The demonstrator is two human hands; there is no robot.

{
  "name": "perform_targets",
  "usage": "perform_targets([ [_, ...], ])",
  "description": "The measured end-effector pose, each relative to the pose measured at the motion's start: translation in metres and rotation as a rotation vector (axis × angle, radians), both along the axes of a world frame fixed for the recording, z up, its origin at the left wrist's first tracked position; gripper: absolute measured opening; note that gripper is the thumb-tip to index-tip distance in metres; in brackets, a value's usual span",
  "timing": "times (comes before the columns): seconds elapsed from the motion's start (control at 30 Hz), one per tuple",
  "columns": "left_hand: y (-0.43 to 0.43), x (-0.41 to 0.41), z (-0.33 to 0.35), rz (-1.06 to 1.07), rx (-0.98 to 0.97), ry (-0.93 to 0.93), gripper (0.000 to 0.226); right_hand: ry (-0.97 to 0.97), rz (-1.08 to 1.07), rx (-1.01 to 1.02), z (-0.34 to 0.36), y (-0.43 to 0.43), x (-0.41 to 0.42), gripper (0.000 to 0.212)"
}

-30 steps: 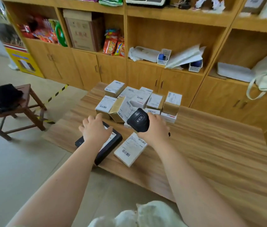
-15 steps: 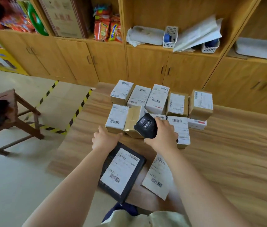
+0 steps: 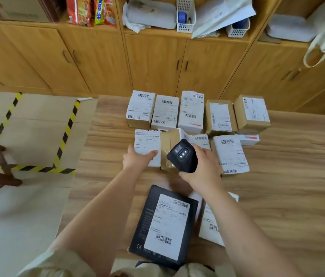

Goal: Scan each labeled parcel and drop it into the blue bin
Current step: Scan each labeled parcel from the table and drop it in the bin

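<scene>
Head view: left hand [image 3: 137,159] has moved off the black parcel [image 3: 163,226] and now grips a labeled box [image 3: 147,143] on the bench [image 3: 287,176]; right hand [image 3: 203,169] still holds the scanner [image 3: 181,156].

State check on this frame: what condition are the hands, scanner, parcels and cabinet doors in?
left hand: gripping the front-left labeled box at its near end
right hand: wrapped round the barcode scanner, above the boxes
black flat parcel: lying label up at the near table edge
white flat parcel: lying flat, partly hidden under the right arm
cabinet doors: closed
</scene>
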State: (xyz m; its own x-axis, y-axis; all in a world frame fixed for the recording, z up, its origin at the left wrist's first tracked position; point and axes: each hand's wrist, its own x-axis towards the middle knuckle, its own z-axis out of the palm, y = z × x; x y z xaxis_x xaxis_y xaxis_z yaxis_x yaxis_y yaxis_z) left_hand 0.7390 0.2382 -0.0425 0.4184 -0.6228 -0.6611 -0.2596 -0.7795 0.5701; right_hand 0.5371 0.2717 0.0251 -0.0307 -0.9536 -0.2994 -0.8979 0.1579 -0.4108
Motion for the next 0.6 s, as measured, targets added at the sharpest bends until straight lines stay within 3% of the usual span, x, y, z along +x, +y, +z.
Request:
perform_targets([
  [0.13,0.001,-0.008,-0.002,-0.042,-0.114,0.019,0.094,0.019,-0.011,0.001,0.001,0.002,0.01,0.095],
  [0.37,-0.003,-0.021,0.015,-0.228,-0.006,-0.152,0.093,0.035,-0.032,-0.045,0.011,0.011,0.011,0.094],
  [0.5,0.011,0.009,0.013,0.162,-0.181,0.287,0.085,0.081,0.032,-0.043,0.021,0.02,0.007,0.093],
  [0.6,0.026,0.028,0.02,0.277,-0.308,0.369,0.095,0.114,0.11,0.009,0.027,0.027,0.015,0.091],
])
